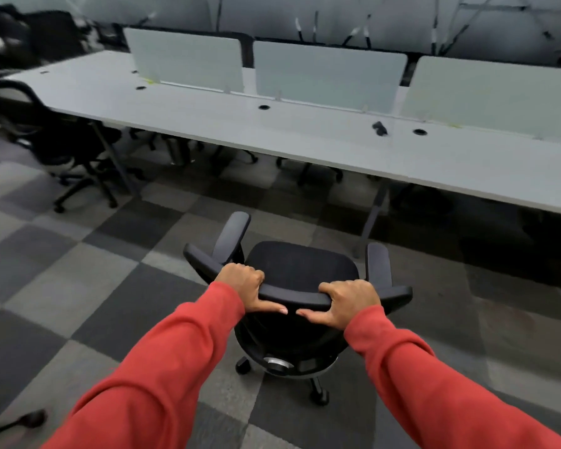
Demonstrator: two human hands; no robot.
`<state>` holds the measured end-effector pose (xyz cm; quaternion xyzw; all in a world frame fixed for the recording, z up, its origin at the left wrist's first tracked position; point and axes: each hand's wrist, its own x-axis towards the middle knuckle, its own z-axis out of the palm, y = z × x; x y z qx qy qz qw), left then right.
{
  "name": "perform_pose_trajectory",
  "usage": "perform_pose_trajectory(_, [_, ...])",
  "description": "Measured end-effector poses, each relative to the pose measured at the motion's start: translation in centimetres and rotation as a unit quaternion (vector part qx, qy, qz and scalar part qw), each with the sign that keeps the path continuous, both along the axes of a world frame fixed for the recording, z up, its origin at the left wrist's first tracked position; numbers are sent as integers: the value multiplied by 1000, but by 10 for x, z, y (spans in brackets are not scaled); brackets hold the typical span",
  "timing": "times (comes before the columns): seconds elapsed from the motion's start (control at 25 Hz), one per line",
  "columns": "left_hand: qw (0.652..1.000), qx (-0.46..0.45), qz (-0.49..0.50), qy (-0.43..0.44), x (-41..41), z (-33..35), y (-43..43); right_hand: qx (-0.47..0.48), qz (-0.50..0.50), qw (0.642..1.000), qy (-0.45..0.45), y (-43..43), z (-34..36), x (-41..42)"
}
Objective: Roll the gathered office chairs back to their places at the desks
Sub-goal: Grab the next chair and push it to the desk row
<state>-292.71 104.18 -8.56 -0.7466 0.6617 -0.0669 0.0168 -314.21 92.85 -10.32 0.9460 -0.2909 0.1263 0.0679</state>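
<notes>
On the checked carpet in front of the near edge of the long desk [272, 131], the black office chair [302, 264] stands with its seat toward the desk but well apart from it. The left hand [245, 285] and the right hand [350, 299] are both clamped on the top rail of the backrest [292, 294], with fingers curled over it and thumbs pointing at each other below. The main danger seems to be the slanted desk leg [374, 215], which stands ahead and a little to the right: a caster or the right armrest [378, 264] can catch on it if the chair drifts that way. The armrests may also knock the desk edge if they sit too high, which cannot be judged from here. Because the push comes high on the back, the seat may swivel, or the chair may tip when a caster drags on the carpet. Under the desk, dark chair bases [318, 171] are visible and can block the wheels. Another chair [68, 147] is already at the left end of the desk. Frosted dividers [327, 72] run along the far edge, and a small dark object [379, 128] lies on the desk just before them.
</notes>
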Motion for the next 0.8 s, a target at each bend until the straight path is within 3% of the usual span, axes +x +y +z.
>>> perform_pose_trajectory(0.44, [970, -116, 212, 10, 1, -16, 102, 8, 192, 980, -58, 22, -5, 58])
perform_pose_trajectory(0.8, [961, -147, 234, 22, 27, -6, 133, -14, 251, 962, -102, 43, -1, 96])
